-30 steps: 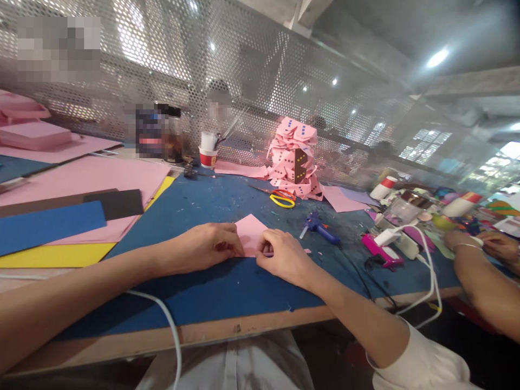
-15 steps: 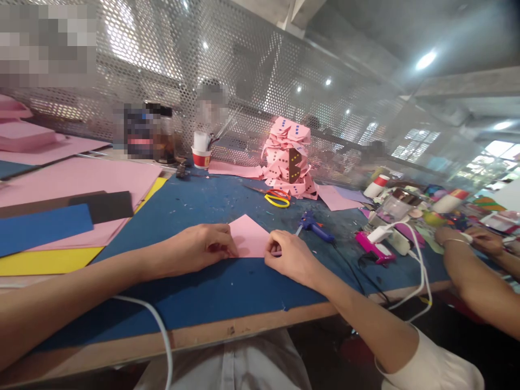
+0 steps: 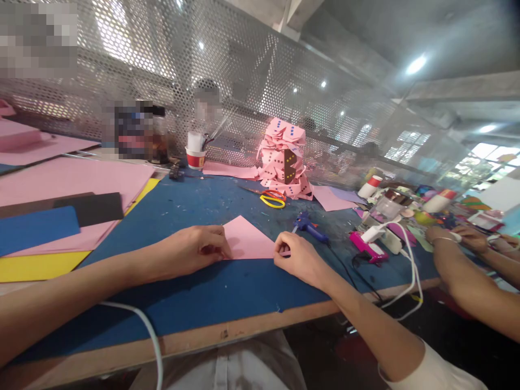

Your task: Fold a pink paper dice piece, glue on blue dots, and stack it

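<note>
A sheet of pink paper [image 3: 248, 239], folded into a triangle, lies on the blue table mat with its straight edge towards me. At its left corner my left hand [image 3: 201, 246] is closed, fingertips pressed onto the paper. My right hand [image 3: 298, 257] curls at the right corner with thumb and fingers pinched. In it shows a slim pinkish-purple stick [image 3: 285, 253], mostly hidden by the fingers, against the paper's folded edge. Behind that hand rests a blue glue gun [image 3: 311, 227]. Scissors [image 3: 273, 199] with red and yellow handles lie farther back.
Pink papercraft pieces [image 3: 284, 157] are stacked at the back. Coloured sheets [image 3: 117, 184] cover the left side. A paper cup [image 3: 195, 158] holds tools. To the right are a magenta power strip [image 3: 368, 248] with white cables, and another person's arm [image 3: 467, 271].
My right hand has slid rightwards along the triangle's folded edge, to its corner. My left hand stays on the left corner. The whole view has shifted slightly.
</note>
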Motion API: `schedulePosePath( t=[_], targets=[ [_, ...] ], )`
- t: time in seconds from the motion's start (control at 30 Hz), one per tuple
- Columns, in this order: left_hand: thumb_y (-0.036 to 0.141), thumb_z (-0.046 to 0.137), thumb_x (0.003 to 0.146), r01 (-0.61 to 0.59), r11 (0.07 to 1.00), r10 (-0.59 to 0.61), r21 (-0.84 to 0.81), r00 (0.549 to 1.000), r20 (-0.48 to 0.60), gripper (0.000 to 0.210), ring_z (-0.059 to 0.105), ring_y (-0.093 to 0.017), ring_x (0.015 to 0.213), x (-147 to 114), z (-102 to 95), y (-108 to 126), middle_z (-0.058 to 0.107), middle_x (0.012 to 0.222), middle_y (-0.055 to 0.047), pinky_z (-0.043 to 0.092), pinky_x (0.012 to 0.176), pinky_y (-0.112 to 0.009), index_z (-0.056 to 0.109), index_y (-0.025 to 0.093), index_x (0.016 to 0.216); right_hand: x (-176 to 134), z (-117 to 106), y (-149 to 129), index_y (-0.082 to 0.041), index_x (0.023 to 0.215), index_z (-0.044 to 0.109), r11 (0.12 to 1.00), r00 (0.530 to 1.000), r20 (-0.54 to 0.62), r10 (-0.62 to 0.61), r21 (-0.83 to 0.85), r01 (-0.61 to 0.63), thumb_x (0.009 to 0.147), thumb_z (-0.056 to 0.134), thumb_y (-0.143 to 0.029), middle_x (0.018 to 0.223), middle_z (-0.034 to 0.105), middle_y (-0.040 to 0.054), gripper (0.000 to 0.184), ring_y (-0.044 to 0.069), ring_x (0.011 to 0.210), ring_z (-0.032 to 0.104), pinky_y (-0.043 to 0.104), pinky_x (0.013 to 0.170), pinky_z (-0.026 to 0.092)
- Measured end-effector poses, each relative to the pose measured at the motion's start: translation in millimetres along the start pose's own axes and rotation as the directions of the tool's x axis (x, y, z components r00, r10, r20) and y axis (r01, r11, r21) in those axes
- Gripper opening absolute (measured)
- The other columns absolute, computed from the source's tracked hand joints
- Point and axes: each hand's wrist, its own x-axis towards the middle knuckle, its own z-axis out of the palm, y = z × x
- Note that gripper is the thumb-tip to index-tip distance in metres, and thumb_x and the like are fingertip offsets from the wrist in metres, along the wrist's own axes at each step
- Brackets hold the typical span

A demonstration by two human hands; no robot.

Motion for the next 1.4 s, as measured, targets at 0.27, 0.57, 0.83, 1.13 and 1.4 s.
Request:
schedulePosePath(
  t=[0.27,0.57,0.83,1.13,1.4],
  targets=[
    [0.02,0.056,0.092,-0.013,1.0,0.013,-0.018,1.0,-0.009,0.021,0.064,-0.012,0.077,-0.1,0.4,-1.8,0.068,0.094,-0.001,0.047,0.068,-0.02,0.076,0.026,0.093,-6.9,-5.1,10.3,-0.021,0.077,0.058,0.999,1.0,-0.004,0.024,0.028,-0.024,0.077,0.06,-0.013,0.081,0.064,-0.0007,0.008,0.015,0.078,0.059,0.024,0.07,0.043],
    [0.019,0.056,0.092,-0.002,1.0,0.002,-0.007,1.0,0.012,0.02,0.064,-0.012,0.079,0.5,0.2,-2.1,0.069,0.096,-0.001,0.046,0.068,-0.018,0.075,0.026,0.093,-10.2,-6.5,13.9,-0.022,0.074,0.054,0.999,0.999,-0.04,0.035,0.014,-0.035,0.077,0.057,-0.013,0.078,0.061,-0.0015,0.01,0.015,0.076,0.057,0.024,0.068,0.043],
    [0.019,0.056,0.091,-0.012,1.0,0.012,-0.004,1.0,0.003,0.02,0.064,-0.012,0.077,0.4,0.2,-2.1,0.069,0.094,-0.001,0.047,0.068,-0.02,0.075,0.026,0.092,-14.1,-10.9,18.9,-0.021,0.073,0.055,0.998,0.996,-0.054,0.064,0.006,-0.064,0.075,0.057,-0.011,0.075,0.06,-0.0015,0.011,0.015,0.072,0.056,0.025,0.066,0.043],
    [0.015,0.057,0.09,0.009,1.0,-0.009,0.0,1.0,0.01,0.021,0.064,-0.012,0.08,1.0,-0.1,-0.1,0.068,0.095,0.0,0.046,0.07,-0.019,0.075,0.025,0.093,-17.9,-12.6,22.6,-0.021,0.075,0.057,0.998,0.996,-0.065,0.058,0.007,-0.058,0.076,0.057,-0.01,0.078,0.06,-0.0005,0.011,0.015,0.075,0.056,0.026,0.069,0.044],
    [0.014,0.056,0.091,-0.001,1.0,0.001,0.001,1.0,0.021,0.022,0.063,-0.011,0.08,0.0,0.7,-3.1,0.067,0.095,0.0,0.045,0.07,-0.018,0.074,0.026,0.094,-21.2,-14.7,34.5,-0.021,0.074,0.055,0.997,0.995,-0.07,0.07,0.032,-0.068,0.078,0.056,-0.011,0.076,0.059,-0.0011,0.01,0.015,0.072,0.056,0.026,0.067,0.043]
  ],
)
